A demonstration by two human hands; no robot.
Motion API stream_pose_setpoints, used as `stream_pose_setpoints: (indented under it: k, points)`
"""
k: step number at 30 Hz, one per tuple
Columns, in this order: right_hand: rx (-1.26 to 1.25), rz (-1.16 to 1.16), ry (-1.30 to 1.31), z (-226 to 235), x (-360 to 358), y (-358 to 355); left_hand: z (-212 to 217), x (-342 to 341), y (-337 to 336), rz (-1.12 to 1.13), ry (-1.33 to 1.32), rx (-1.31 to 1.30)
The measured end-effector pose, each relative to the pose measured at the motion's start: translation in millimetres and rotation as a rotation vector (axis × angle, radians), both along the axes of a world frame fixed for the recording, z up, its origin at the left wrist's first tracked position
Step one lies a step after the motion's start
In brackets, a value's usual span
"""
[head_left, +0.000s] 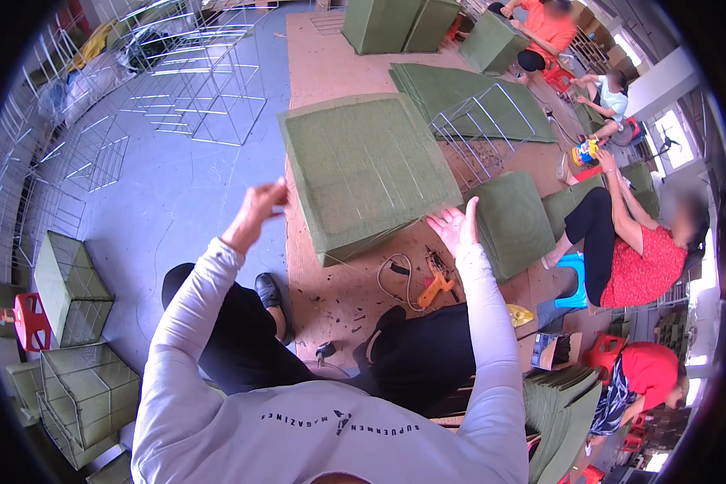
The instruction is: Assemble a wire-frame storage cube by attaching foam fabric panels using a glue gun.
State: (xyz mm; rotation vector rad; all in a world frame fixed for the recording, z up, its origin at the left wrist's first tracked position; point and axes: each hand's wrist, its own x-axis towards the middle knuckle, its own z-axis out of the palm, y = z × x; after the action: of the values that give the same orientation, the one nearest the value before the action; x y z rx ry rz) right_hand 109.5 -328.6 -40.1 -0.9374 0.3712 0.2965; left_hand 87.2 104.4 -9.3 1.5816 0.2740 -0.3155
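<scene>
In front of me a box-shaped piece covered in green mesh fabric (363, 161) stands tilted, pale lines of its wire frame showing through. My left hand (258, 214) is beside its left edge, apart from it, with the fingers curled together; what they pinch, if anything, is too small to make out. At the near right corner my right hand (457, 227) is open, palm turned up and fingers spread, close to the fabric edge. On the brown board below that hand lies an orange glue gun (436, 289) with a pale looped cord (397, 270).
Another green covered box (508, 222) stands to the right. Flat green panels (476, 101) and a bare wire frame (472, 141) lie behind. More wire frames (210, 89) fill the far left. A person in red (645, 262) sits on a blue stool (571, 281) at right.
</scene>
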Motion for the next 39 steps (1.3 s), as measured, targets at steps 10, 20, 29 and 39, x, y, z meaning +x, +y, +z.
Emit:
stream_pose_setpoints:
  k: [10, 20, 29, 39]
  points:
    - [-0.068, -0.009, -0.024, -10.8, -7.0, 22.7, 7.5, 175.3, -5.8, 0.091, -0.807, 0.925]
    - [-0.008, -0.059, -0.104, -26.9, 34.5, 15.7, 5.2, 143.0, -5.0, -0.118, -0.603, 1.014]
    - [-0.288, -0.329, -0.147, -16.3, 52.8, -2.2, 8.3, 87.9, 4.7, -0.196, -0.898, 1.254]
    - [-0.429, -0.219, -0.008, -17.6, 74.1, 10.7, 28.1, 5.6, -50.8, -0.488, -1.135, 1.097]
